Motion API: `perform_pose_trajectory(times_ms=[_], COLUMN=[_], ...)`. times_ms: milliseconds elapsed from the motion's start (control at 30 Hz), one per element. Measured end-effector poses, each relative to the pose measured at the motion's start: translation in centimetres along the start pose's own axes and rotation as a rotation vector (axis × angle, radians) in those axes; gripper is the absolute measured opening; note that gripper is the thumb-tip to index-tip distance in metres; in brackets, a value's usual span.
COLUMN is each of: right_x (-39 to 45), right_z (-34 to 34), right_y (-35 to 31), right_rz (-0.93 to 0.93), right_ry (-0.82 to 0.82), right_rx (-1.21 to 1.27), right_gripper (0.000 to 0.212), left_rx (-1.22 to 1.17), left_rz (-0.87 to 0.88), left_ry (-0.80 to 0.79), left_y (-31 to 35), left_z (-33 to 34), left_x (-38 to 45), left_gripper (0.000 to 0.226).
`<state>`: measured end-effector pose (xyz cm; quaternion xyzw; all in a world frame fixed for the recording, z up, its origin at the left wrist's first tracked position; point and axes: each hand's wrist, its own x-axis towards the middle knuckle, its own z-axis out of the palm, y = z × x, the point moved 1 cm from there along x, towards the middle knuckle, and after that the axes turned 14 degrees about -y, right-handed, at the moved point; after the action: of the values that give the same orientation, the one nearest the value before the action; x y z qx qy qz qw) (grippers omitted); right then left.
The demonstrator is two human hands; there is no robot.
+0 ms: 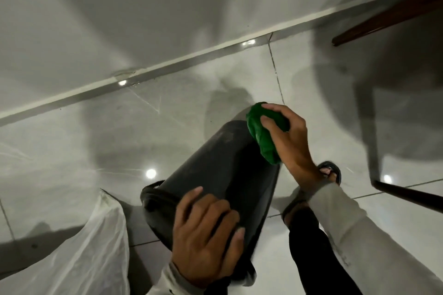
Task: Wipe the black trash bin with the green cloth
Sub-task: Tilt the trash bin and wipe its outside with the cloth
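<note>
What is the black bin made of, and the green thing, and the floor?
The black trash bin looks like matte plastic, smooth and dull. The green cloth seems soft fabric, since it bunches up. The floor looks like glossy tile: it mirrors lights and has grout lines.

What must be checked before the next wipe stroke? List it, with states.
1. Cloth in right hand: ok.
2. Cloth touching bin: ok, pressed on its upper side wall.
3. Left hand steadying bin near the rim: ok.
4. Bin tilted, side exposed: ok.
5. Plastic bag clear of the bin: ok, lying to the left.
6. Wall already clean: cannot tell.
</note>
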<state>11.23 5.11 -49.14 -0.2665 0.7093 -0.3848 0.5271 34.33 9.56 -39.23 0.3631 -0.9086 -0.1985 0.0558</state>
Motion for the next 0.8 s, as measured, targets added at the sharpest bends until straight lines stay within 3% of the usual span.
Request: perform_pose_trajectory(times_ms=[100, 167, 233, 300, 400, 567, 667, 800], right_x=[-0.6, -1.2, -2.2, -3.2, -5.9, -17.2, -21.1, -17.2], right_z=[-0.2, 0.1, -0.3, -1.0, -0.8, 4.3, 6.6, 5.0], right_y=[1.2, 3.7, 6.1, 7.5, 6.6, 1.4, 1.2, 5.7], right_rz=[-0.032, 0.021, 0.100, 0.150, 0.164, 0.053, -0.030, 0.159], right_ry=[-0.119, -0.209, -0.222, -0.185, -0.106, -0.151, -0.039, 0.177], right_rx=[-0.240, -0.374, -0.342, -0.306, -0.237, -0.009, -0.144, -0.148], right_gripper=[0.031, 0.031, 0.029, 0.026, 0.025, 0.034, 0.042, 0.039], left_rx=[-0.129, -0.264, -0.332, -0.393, -0.482, -0.541, -0.558, -0.591], left_rz=[0.066, -0.011, -0.188, -0.473, -0.793, -0.804, -0.835, -0.828], left_ry=[-0.026, -0.014, 0.009, 0.008, -0.081, -0.111, -0.108, -0.133], left_y=[2.0, 3.0, 3.0, 1.6, -1.4, -2.6, -3.1, -3.2], left_z=[0.6, 0.7, 0.6, 0.3, 0.3, 1.0, 1.3, 0.9], left_x=[0.3, 0.5, 0.8, 1.5, 2.1, 0.7, 0.4, 0.6], left_gripper=[0.047, 0.046, 0.045, 0.048, 0.058, 0.049, 0.051, 0.053])
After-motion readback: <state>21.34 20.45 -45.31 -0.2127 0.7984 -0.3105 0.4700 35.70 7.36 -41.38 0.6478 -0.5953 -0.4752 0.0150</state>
